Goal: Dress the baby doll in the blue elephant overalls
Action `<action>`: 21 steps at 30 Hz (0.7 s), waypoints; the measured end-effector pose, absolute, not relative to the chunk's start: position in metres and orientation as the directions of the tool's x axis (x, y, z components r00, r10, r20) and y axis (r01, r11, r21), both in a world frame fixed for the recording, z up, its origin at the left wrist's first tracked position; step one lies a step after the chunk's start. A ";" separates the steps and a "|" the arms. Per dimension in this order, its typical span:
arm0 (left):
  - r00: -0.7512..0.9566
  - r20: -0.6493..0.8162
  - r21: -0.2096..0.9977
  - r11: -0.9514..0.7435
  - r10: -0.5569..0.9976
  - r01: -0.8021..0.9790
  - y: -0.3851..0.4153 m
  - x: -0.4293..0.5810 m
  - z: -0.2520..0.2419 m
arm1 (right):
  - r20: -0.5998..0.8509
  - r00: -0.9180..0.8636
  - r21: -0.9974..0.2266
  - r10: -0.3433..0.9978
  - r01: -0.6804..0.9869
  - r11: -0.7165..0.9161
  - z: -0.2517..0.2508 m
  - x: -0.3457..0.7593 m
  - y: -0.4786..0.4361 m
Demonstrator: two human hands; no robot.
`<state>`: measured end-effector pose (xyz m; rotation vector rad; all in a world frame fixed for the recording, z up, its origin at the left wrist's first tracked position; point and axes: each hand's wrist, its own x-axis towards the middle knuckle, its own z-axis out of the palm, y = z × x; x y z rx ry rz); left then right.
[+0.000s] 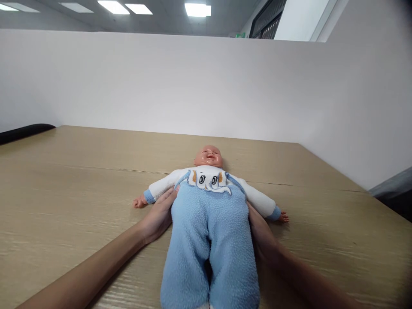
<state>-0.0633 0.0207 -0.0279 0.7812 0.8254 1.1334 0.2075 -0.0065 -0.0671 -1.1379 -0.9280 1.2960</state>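
A baby doll [209, 206] lies on its back in the middle of the table, its head toward the wall and its legs toward me. It wears fleecy light-blue overalls with an elephant face on the chest and white sleeves with blue cuffs. Both doll arms are spread outward. My left hand [161, 213] grips the doll's side at the waist, below its sleeve; some fingertips are hidden beneath the body. On the opposite side, my right hand [261, 229] holds the waist too, its fingers mostly hidden behind the overalls.
The wood-grain table [80, 184] has thin seams running across it. Behind it rises a white wall [161, 81]. A black curved edge [27, 131] shows at the far left, and a dark grey object [394, 193] stands beyond the table's right edge.
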 end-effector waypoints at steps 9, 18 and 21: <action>0.072 -0.007 0.979 0.021 0.997 -0.202 0.029 -0.070 -0.040 | -0.114 0.078 -0.970 0.990 -0.224 -0.094 -0.052 0.203 -0.008; 0.095 0.051 0.991 -0.039 0.994 -0.130 0.032 -0.078 -0.034 | -0.051 0.081 -0.899 0.995 -0.439 -0.010 -0.032 0.199 -0.010; 0.080 0.079 0.994 -0.072 0.994 -0.083 0.029 -0.078 -0.029 | -0.024 0.075 -0.907 0.997 -0.422 0.010 -0.025 0.200 -0.007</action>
